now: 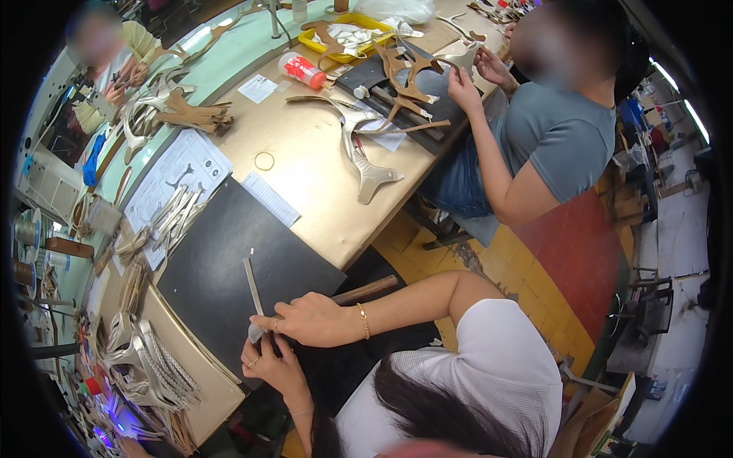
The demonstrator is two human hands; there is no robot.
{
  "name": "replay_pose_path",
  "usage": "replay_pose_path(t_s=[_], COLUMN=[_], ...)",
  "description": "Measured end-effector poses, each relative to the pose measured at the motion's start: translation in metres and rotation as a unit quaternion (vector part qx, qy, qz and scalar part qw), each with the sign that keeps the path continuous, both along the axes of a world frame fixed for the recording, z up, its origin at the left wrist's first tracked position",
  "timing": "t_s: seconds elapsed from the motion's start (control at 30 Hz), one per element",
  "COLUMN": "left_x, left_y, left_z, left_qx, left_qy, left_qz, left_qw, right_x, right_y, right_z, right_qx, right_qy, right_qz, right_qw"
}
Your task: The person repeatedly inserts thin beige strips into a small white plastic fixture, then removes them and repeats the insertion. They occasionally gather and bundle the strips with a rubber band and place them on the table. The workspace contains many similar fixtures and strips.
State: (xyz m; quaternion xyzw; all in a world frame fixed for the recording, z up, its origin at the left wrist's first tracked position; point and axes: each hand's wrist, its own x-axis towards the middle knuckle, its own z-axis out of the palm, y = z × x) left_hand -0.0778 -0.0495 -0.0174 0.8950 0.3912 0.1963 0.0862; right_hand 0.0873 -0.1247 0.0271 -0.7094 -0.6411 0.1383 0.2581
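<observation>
A narrow pale strap rises from between my fingers, its free end lying over the black mat. My right hand is closed, its fingertips pinching the strap near its lower end. Just below, my left hand is closed too, with thumb and fingers on the same end. A small grey rounded piece shows between the two hands; whether it is part of the strap I cannot tell. Behind my right wrist lies a wooden stick or handle, partly covered by my arm.
Bundles of pale straps and braided metallic straps lie to the left, beside a printed sheet. Cut shoe-upper pieces and a red-and-white bottle are farther off. A co-worker sits at the right, another across the table.
</observation>
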Motion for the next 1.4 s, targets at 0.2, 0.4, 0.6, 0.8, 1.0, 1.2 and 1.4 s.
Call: replay_pose_path(t_s=[0.2, 0.4, 0.6, 0.8, 1.0, 1.2, 1.4], left_x=[-0.0013, -0.0026, -0.0027, -0.0019, -0.0016, -0.0022, -0.0028], left_y=[-0.0007, -0.0006, -0.0007, -0.0014, -0.0007, -0.0010, -0.0003], left_z=[0.0001, -0.0006, 0.0001, 0.0000, -0.0017, -0.0036, -0.0045], left_qx=[-0.014, -0.023, -0.013, -0.018, 0.014, 0.015, 0.016], left_qy=[0.012, 0.014, 0.017, 0.015, -0.004, -0.010, -0.012], left_qz=[0.005, 0.006, -0.001, 0.004, -0.005, -0.012, -0.013], left_qw=[1.000, 1.000, 1.000, 1.000, 1.000, 1.000, 1.000], right_x=[-0.0003, 0.0003, -0.0008, -0.0017, -0.0024, -0.0031, -0.0032], right_y=[0.0002, 0.0007, 0.0008, 0.0002, 0.0003, 0.0005, 0.0010], right_z=[-0.0002, 0.0014, 0.0016, 0.0015, 0.0006, 0.0001, 0.0030], right_qx=[-0.003, -0.013, -0.010, -0.006, 0.000, 0.004, -0.009], right_qy=[-0.007, -0.003, -0.008, -0.008, -0.015, -0.019, -0.022], right_qz=[0.005, 0.007, 0.003, -0.003, -0.004, -0.006, -0.007], right_qw=[1.000, 1.000, 1.000, 1.000, 1.000, 1.000, 1.000])
